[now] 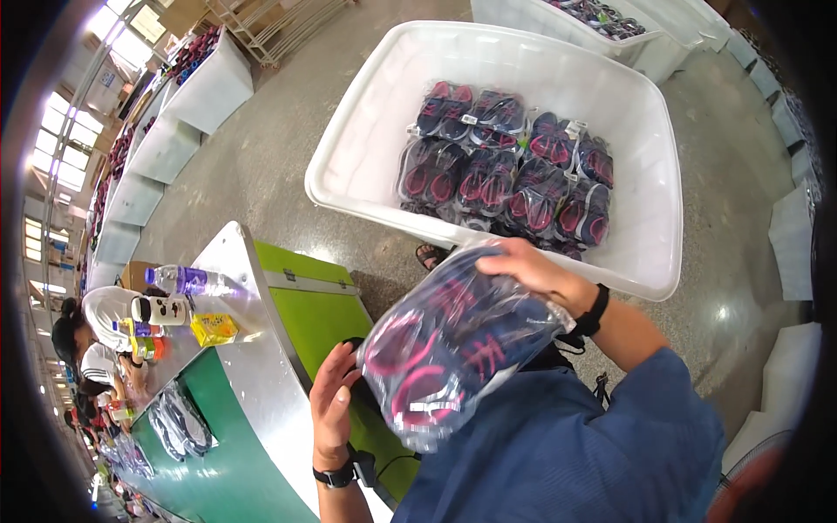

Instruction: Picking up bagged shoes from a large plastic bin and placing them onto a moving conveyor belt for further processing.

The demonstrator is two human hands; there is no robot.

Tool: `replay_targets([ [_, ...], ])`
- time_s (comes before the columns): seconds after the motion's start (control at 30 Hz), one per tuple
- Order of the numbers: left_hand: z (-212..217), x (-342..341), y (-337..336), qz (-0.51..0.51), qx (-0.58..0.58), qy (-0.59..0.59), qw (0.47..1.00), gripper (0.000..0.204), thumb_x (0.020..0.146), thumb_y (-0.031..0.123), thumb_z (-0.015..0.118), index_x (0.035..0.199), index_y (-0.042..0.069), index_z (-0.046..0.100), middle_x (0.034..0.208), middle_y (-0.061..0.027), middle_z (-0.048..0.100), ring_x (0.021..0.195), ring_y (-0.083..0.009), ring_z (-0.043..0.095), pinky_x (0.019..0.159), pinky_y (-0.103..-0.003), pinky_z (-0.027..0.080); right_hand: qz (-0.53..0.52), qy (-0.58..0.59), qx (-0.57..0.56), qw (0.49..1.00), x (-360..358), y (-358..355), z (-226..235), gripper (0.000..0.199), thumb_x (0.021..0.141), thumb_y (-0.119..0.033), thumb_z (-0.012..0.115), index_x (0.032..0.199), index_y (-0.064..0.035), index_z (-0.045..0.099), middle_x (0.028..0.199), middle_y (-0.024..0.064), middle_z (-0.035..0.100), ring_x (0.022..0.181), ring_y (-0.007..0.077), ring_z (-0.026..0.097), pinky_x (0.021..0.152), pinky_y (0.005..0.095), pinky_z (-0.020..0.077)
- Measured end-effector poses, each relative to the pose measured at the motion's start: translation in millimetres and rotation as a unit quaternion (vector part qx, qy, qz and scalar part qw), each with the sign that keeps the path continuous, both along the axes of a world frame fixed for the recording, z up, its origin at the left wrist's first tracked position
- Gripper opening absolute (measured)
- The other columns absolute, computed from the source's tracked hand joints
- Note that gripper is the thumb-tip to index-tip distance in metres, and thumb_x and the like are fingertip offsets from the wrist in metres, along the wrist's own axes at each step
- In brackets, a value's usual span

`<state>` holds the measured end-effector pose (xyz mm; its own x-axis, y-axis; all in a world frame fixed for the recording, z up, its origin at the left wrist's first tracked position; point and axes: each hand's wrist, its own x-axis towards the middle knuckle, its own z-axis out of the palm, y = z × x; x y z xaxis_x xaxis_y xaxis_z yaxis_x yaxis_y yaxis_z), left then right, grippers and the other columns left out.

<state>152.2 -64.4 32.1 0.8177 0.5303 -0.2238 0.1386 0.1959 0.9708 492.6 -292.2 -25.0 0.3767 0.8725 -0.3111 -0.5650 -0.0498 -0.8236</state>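
The left hand [331, 403], fingers open, rests flat against the lower left edge of the bagged shoes [453, 344]. The right hand [532, 272] grips the bag's top, holding it just below the white bin [366, 148].

Left hand [331, 405] partly hidden behind the bagged pair of shoes [449, 344]; palm side and fingertips not visible. Lower packs in the white bin [366, 131] buried under upper ones. People along the worktop [235, 453] too small and rim-bent to tell.
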Motion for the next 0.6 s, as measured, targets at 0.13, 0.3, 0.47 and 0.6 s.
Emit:
replay_targets([
  [0.13, -20, -40, 15, 0.042, -0.003, 0.032, 0.999, 0.076, 0.102, 0.039, 0.066, 0.161, -0.002, 0.039, 0.156, -0.0213, 0.052, 0.137, -0.0326, 0.057, 0.111, -0.046, 0.048, -0.176, -0.099, -0.066, 0.977, 60, -50, 12, 0.04, 0.108, -0.026, 0.059, 0.139, -0.0016, 0.064, 0.123, 0.0071, 0.073, 0.113, 0.0186, 0.071, 0.1, 0.0388, 0.0587],
  [0.3, -28, -81, 16, 0.154, -0.016, 0.028, 0.988, 0.064, 0.107, 0.031, 0.06, 0.159, -0.001, 0.041, 0.141, -0.0192, 0.063, 0.122, -0.0302, 0.067, 0.102, -0.042, 0.055, -0.276, 0.004, 0.159, 0.948, 160, -91, -28, 0.045, 0.112, -0.039, 0.049, 0.14, -0.0065, 0.063, 0.144, 0.0125, 0.066, 0.122, 0.0219, 0.07, 0.101, 0.0392, 0.0603],
  [0.47, -37, -99, 13, 0.187, -0.024, 0.013, 0.982, 0.061, 0.107, 0.028, 0.063, 0.156, -0.003, 0.045, 0.137, -0.0186, 0.065, 0.117, -0.0275, 0.069, 0.1, -0.04, 0.056, -0.55, 0.138, -0.058, 0.822, 251, -88, -110, 0.082, 0.097, -0.039, 0.076, 0.157, -0.0022, 0.035, 0.14, 0.0337, 0.053, 0.116, 0.0449, 0.067, 0.092, 0.0591, 0.0625],
  [0.6, -40, -113, 8, 0.212, -0.021, 0.012, 0.977, 0.056, 0.108, 0.025, 0.061, 0.155, -0.003, 0.046, 0.134, -0.0175, 0.066, 0.114, -0.0274, 0.07, 0.096, -0.039, 0.058, -0.507, 0.091, -0.15, 0.844, 229, -58, -134, 0.072, 0.099, -0.033, 0.07, 0.155, -0.0002, 0.039, 0.151, 0.0316, 0.045, 0.128, 0.0449, 0.059, 0.095, 0.0559, 0.0621],
])
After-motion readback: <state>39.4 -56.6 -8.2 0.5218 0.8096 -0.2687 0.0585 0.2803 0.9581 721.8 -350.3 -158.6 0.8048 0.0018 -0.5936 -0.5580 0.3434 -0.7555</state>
